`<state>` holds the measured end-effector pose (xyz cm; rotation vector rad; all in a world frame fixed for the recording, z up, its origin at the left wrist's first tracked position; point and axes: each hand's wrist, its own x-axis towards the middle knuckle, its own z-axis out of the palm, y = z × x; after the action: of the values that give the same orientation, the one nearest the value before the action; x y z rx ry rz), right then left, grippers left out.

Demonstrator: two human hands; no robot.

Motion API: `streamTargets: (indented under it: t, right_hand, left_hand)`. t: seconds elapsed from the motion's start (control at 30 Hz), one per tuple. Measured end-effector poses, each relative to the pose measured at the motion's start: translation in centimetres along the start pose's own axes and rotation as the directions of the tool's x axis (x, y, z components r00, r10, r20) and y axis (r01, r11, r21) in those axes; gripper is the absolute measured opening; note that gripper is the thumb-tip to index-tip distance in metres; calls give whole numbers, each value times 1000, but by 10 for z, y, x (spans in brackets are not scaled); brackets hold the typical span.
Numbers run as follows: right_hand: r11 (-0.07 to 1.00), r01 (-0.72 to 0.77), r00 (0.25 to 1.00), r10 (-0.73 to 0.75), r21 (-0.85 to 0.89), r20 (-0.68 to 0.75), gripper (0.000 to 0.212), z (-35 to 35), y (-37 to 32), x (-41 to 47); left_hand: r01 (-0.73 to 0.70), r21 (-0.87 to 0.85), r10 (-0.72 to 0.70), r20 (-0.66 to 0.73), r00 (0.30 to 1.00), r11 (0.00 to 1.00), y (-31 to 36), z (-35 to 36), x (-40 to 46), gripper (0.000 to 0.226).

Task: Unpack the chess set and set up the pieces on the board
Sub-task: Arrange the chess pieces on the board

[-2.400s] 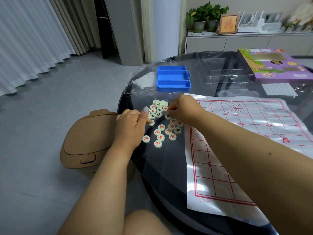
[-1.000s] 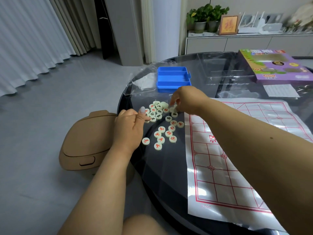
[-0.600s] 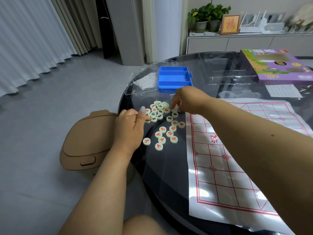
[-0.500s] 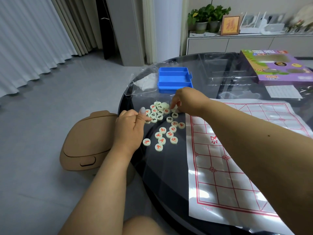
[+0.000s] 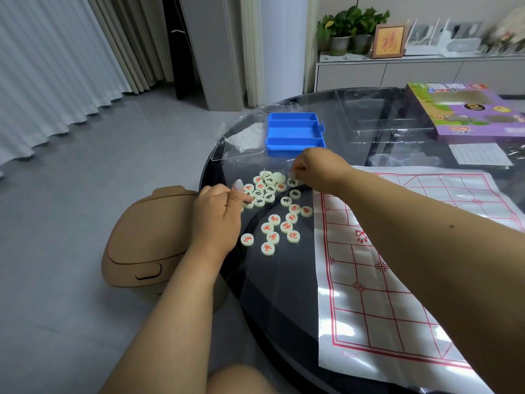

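A tan lidded bin (image 5: 147, 240) stands on the grey floor, close against the left edge of the round dark glass table (image 5: 272, 282). The left hand (image 5: 217, 220) rests at that edge, fingers curled and thumb up; I cannot tell if it holds something. Just right of it, the pale round xiangqi pieces (image 5: 274, 207) lie scattered near the table rim. The empty blue tray (image 5: 294, 132) sits behind them. The right hand (image 5: 318, 169) pinches 1 piece (image 5: 292, 182) at the cluster's far side. The paper board (image 5: 412, 265) lies right of the pieces, with its near corner at the table edge.
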<state>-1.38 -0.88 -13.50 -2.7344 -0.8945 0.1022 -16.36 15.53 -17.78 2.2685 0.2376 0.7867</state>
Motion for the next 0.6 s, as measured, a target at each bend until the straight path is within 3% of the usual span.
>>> streamTargets:
  t: [0.1,0.2,0.27,0.43,0.5,0.6]
  right_hand:
    - [1000,16,997,-15,15,-79,17,-5,-7,-1]
    - [998,16,999,-13,65,-44,15,-7,-18,-3]
    - [1000,-2,1000,2,7,-15,15,-4,-24,-4]
    - [997,-57,998,57,-48,11,24,-1,-33,-1]
    - [995,-76,997,77,-57,9,25,0,-34,-1]
    - [993,-106,994,106,-45,0,28,2,-34,0]
  left_hand:
    - [52,37,-50,-52,997,998,1,-1,0,53]
    - [211,-6,-210,-79,974,978,-1,-2,7,21]
    - [276,-18,-276,-40,960,961,-1,-4,18,13]
    - [349,134,-364,113,924,928,3,-5,51,24]
    - [386,221,-428,194,883,896,7,-2,63,34]
    - [423,291,-501,291,815,858,14,2,75,27]
